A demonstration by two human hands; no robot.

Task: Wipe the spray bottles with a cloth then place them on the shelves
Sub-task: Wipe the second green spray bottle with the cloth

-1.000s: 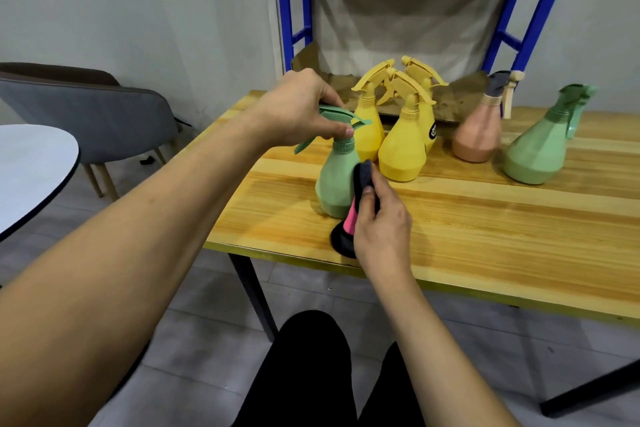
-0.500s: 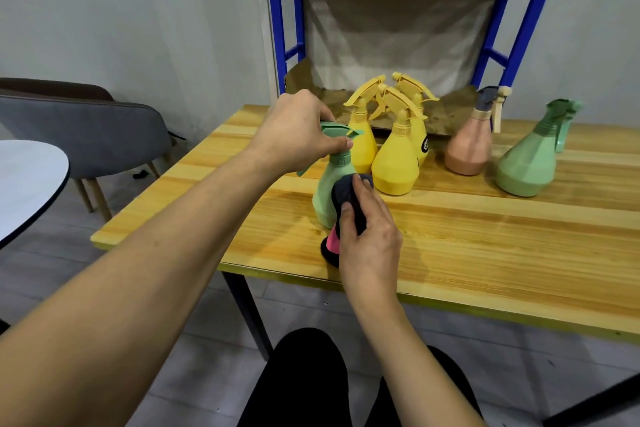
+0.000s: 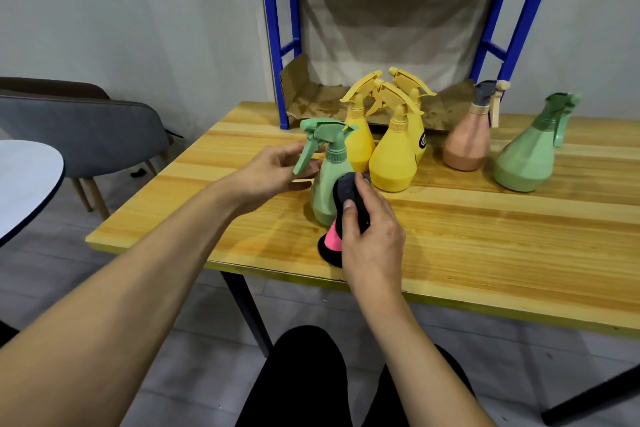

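Observation:
A small green spray bottle (image 3: 325,184) stands near the front left of the wooden table (image 3: 502,246). My left hand (image 3: 272,175) holds it at the trigger, fingers and thumb curled either side of the lever. My right hand (image 3: 372,239) grips a black and pink cloth (image 3: 333,238) and presses it against the bottle's right side. Behind stand three yellow spray bottles (image 3: 393,166), a terracotta bottle (image 3: 465,147) and a larger green bottle (image 3: 523,163). The blue-framed shelves (image 3: 275,45), lined with cardboard, rise at the table's back edge.
A grey chair (image 3: 86,135) stands left of the table, and a white round table (image 3: 24,180) shows at the far left edge. My dark-trousered legs (image 3: 304,381) are below the table's front edge. Grey tiled floor lies underneath.
My left hand has come off the top of the green bottle's sprayer head and now sits at its left, by the trigger. The cloth stays pressed on the bottle's side.

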